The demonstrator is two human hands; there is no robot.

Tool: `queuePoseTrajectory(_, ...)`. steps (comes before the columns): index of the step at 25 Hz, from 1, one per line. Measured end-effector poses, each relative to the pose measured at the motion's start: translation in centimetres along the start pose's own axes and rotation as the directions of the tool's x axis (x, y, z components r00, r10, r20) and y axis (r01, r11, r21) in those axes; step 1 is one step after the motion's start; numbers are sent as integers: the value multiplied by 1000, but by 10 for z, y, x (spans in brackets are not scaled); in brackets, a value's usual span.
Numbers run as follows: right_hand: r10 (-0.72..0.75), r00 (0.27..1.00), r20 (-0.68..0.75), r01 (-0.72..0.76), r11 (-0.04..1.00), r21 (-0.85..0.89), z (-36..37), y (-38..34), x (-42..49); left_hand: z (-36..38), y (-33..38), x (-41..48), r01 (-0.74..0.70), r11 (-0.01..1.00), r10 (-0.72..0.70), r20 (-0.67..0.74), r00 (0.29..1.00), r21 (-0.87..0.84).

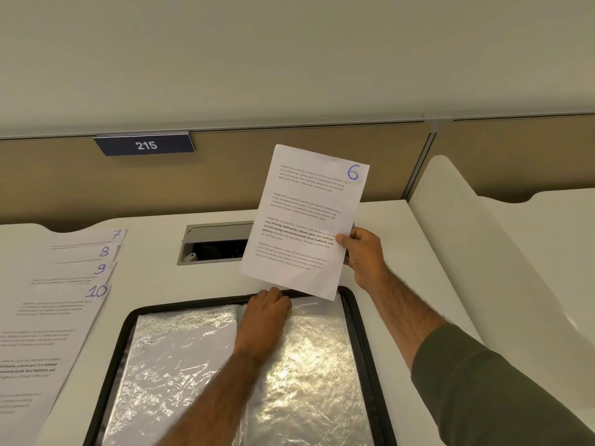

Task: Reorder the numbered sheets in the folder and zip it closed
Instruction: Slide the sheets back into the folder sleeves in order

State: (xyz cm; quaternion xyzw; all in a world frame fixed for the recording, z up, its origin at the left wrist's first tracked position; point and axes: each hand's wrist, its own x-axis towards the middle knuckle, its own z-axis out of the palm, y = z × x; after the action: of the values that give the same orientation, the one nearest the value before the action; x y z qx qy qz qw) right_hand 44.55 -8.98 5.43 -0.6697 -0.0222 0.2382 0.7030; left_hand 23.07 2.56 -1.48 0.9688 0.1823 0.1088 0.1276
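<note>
White sheet 6 (304, 220), long axis upright, is hanging above the folder (362, 342) at its far rim. Your right hand (360, 252) is pinching its right edge. Your left hand (267, 312) is curling onto that rim, nearer sheets 7–10 (64, 300).

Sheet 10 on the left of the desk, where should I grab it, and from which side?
Sheet 10 lies flat on top of the fanned stack, its right edge free toward the folder. Probably slide fingers under that right edge near the top corner, coming from the right.
</note>
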Motion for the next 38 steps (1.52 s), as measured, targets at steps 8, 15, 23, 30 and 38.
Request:
queuePoseTrajectory(8,-13,1000,5,13,1000,13,-6,-9,-6,-3,9,0,53,998,-53,-8,999,-20)
queuePoseTrajectory(15,-42,999,-1,42,999,16,-15,-17,-16,-9,11,0,60,997,-61,-7,998,-41)
queuePoseTrajectory(23,-60,998,-3,60,998,24,-1,-17,-17,-3,18,-4,71,994,-64,88,994,-83)
queuePoseTrajectory(30,-34,999,-4,34,998,-49,28,4,-7,-11,8,-2,7,978,0,34,999,-209)
queuePoseTrajectory(38,-22,999,-35,18,995,-101,45,22,1,-19,0,6,-34,973,25,-42,999,-227)
